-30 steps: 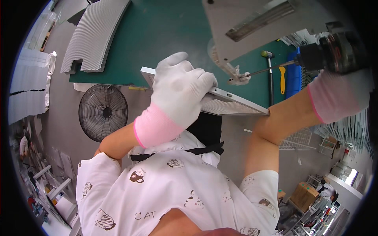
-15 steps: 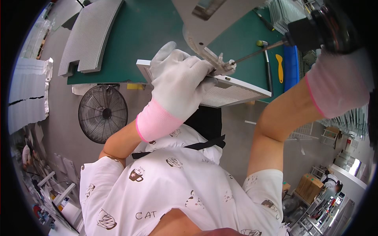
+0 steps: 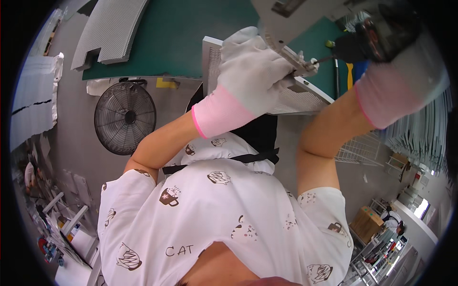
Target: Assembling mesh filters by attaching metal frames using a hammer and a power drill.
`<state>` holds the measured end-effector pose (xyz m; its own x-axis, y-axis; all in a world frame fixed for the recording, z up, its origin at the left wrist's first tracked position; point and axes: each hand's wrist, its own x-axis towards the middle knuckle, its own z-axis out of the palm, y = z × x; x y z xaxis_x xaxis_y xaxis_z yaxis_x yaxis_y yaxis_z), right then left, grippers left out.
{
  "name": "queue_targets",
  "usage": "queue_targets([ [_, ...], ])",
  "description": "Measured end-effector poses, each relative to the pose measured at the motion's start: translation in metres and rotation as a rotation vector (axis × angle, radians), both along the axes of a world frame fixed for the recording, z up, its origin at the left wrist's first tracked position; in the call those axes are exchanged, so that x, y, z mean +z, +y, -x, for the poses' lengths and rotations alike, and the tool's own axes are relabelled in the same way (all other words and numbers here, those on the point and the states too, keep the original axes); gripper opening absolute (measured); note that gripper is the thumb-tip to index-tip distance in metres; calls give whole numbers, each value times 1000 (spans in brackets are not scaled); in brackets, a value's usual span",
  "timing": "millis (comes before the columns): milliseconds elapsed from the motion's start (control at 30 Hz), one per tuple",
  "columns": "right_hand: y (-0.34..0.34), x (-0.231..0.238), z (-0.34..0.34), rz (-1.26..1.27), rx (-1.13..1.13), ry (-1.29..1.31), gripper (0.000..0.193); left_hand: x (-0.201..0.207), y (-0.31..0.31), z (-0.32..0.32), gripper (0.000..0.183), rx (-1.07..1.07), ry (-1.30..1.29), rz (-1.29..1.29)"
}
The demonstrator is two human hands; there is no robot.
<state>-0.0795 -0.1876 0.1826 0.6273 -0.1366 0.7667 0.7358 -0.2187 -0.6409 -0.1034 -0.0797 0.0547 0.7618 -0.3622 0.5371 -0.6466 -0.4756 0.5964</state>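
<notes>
My left hand (image 3: 253, 76), in a white glove with a pink cuff, is closed on the edge of a white-framed mesh panel (image 3: 303, 101), just beside a grey metal part (image 3: 317, 24). A small pale fitting (image 3: 311, 67) sits at the low end of that part. My right hand (image 3: 405, 88), gloved the same way, grips a dark power screwdriver (image 3: 374, 40). Its long bit points left and reaches the fitting; whether the tip is seated in it cannot be made out. The fingertips of my left hand are partly hidden behind the frame.
A green worktop (image 3: 176, 43) carries a stack of mesh sheets (image 3: 112, 31) on its left. Right of the panel lie a yellow scraper (image 3: 349, 75) and a black-handled tool (image 3: 337, 78). A black floor fan (image 3: 125, 117) stands below the worktop. A wire rack (image 3: 360, 150) is at my right.
My left hand and the panel have shifted right and slightly up in the picture, the panel now more tilted. The screwdriver is nearer the fitting, with less of the bit showing.
</notes>
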Motion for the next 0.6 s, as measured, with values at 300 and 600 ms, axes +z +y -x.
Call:
queue_targets([
  [300,-4,1,-2,-44,-53,23,19,0,-1,2,21,20,47,-42],
  [600,0,20,5,-403,29,168,21,4,3,14,34,64,-64,-103],
])
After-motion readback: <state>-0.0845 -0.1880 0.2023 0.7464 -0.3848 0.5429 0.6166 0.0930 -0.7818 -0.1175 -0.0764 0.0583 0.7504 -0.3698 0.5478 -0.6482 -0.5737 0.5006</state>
